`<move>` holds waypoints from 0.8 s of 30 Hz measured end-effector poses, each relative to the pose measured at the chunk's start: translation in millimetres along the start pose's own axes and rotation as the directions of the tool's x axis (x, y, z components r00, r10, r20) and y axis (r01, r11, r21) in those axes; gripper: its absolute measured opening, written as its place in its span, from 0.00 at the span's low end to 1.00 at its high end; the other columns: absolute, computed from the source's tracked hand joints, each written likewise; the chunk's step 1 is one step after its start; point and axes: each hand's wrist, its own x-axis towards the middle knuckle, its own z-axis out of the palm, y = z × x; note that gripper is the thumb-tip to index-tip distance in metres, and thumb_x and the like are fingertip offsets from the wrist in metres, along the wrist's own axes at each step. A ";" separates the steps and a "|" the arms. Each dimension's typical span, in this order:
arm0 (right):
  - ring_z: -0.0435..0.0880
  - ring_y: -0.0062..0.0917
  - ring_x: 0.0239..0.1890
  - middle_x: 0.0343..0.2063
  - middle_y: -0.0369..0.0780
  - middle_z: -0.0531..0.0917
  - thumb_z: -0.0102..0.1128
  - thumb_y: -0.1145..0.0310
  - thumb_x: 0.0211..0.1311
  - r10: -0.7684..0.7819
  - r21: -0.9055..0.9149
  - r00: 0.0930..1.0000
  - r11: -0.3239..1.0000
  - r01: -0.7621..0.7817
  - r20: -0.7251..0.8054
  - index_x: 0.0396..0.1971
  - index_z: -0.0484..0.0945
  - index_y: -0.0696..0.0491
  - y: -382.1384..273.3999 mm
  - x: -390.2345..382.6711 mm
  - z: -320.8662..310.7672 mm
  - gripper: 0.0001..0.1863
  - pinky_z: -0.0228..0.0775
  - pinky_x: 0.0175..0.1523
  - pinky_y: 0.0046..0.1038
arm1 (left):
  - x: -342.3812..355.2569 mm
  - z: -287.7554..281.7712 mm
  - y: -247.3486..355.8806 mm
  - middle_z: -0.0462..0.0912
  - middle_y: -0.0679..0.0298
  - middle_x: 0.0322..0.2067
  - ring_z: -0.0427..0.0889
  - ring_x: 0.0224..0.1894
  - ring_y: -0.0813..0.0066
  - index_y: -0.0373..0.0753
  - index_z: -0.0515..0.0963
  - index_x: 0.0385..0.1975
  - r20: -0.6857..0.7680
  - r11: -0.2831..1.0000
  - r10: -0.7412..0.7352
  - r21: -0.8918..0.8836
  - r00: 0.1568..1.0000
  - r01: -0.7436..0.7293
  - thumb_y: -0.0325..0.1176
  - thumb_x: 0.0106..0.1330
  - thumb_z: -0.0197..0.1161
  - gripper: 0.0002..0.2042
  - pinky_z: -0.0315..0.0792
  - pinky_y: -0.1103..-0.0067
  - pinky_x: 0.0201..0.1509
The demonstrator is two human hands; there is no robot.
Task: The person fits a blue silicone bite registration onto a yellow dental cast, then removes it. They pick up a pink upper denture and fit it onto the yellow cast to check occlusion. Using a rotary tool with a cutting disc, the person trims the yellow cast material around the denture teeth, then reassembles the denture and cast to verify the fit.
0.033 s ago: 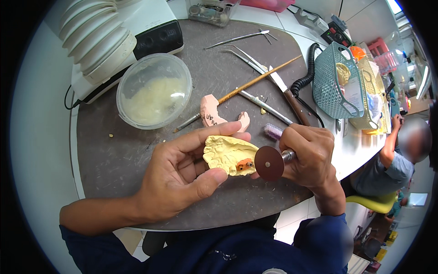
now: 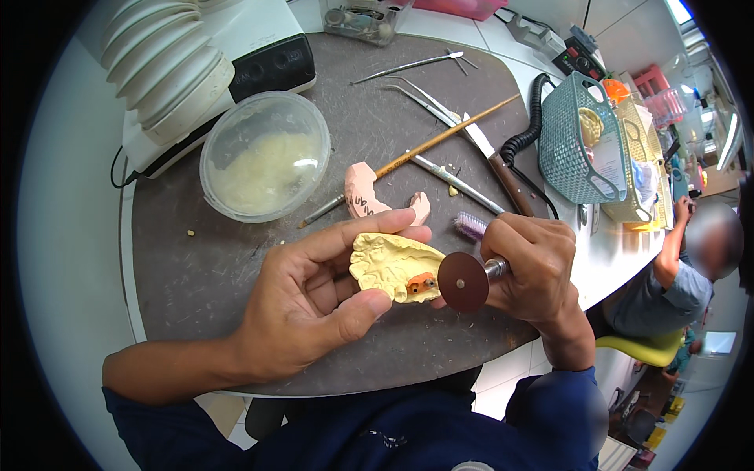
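Note:
My left hand (image 2: pixel 306 294) grips a yellow plaster dental model (image 2: pixel 385 263) between thumb and fingers, its toothed face turned up. An orange insert (image 2: pixel 421 282) with two small metal posts sits in the model near its right end. My right hand (image 2: pixel 530 263) is closed round a rotary handpiece (image 2: pixel 497 268) that carries a flat brown disc (image 2: pixel 463 282). The disc overlaps the model's right edge; whether they touch I cannot tell. Just beyond the model lies a pink dental cast (image 2: pixel 364 191) with dark handwriting on it. A purple-bristled brush (image 2: pixel 470 227) lies beside my right hand.
A lidded clear tub (image 2: pixel 265 157) stands at the left by a white machine with a ribbed hose (image 2: pixel 169 71). Across the grey mat lie a long paintbrush (image 2: pixel 448 135), a brown-handled knife (image 2: pixel 503 169) and tweezers (image 2: pixel 424 102). Baskets (image 2: pixel 577 149) line the right, where another person (image 2: pixel 660 290) sits.

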 end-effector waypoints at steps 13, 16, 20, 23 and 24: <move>0.75 0.29 0.15 0.15 0.36 0.71 0.79 0.48 0.39 -0.034 0.027 0.999 0.999 0.034 -0.012 0.19 0.70 0.53 0.9 -1.0 3.1 0.28 0.65 0.20 0.29 | 0.5 6.5 6.0 0.73 0.44 0.59 0.76 0.61 0.63 0.26 0.60 0.67 -0.078 0.996 -0.064 0.065 0.995 0.069 0.34 0.65 0.62 0.32 0.66 0.69 0.68; 0.75 0.29 0.15 0.15 0.36 0.71 0.79 0.48 0.39 -0.023 -0.001 1.000 1.000 0.023 0.013 0.19 0.70 0.53 -2.7 1.1 -0.8 0.28 0.65 0.20 0.28 | -0.1 7.3 6.1 0.74 0.45 0.59 0.76 0.61 0.63 0.26 0.61 0.67 -0.082 0.996 -0.062 0.061 0.995 0.067 0.34 0.65 0.62 0.32 0.67 0.69 0.68; 0.75 0.29 0.15 0.15 0.36 0.71 0.78 0.47 0.39 -0.028 -0.006 1.000 1.000 0.028 0.008 0.19 0.70 0.53 -1.6 0.9 0.9 0.28 0.65 0.20 0.28 | 0.6 6.8 6.7 0.74 0.45 0.58 0.76 0.61 0.63 0.26 0.61 0.67 -0.076 0.996 -0.072 0.052 0.995 0.076 0.34 0.65 0.62 0.32 0.67 0.69 0.68; 0.75 0.29 0.15 0.15 0.36 0.72 0.78 0.47 0.39 -0.027 -0.005 1.000 1.000 0.027 0.013 0.19 0.70 0.53 -2.4 1.1 -0.5 0.28 0.65 0.20 0.28 | -0.2 1.7 4.2 0.72 0.47 0.60 0.74 0.62 0.67 0.26 0.61 0.67 -0.021 0.998 -0.049 0.036 0.999 0.050 0.27 0.66 0.61 0.30 0.66 0.72 0.70; 0.75 0.29 0.15 0.15 0.36 0.71 0.78 0.47 0.39 -0.034 -0.004 0.999 0.999 0.034 0.001 0.19 0.70 0.53 -1.6 1.0 0.5 0.28 0.65 0.20 0.27 | -0.6 -0.3 2.8 0.71 0.48 0.61 0.73 0.63 0.69 0.26 0.60 0.67 0.006 0.999 -0.034 0.029 0.999 0.034 0.24 0.67 0.61 0.29 0.65 0.74 0.70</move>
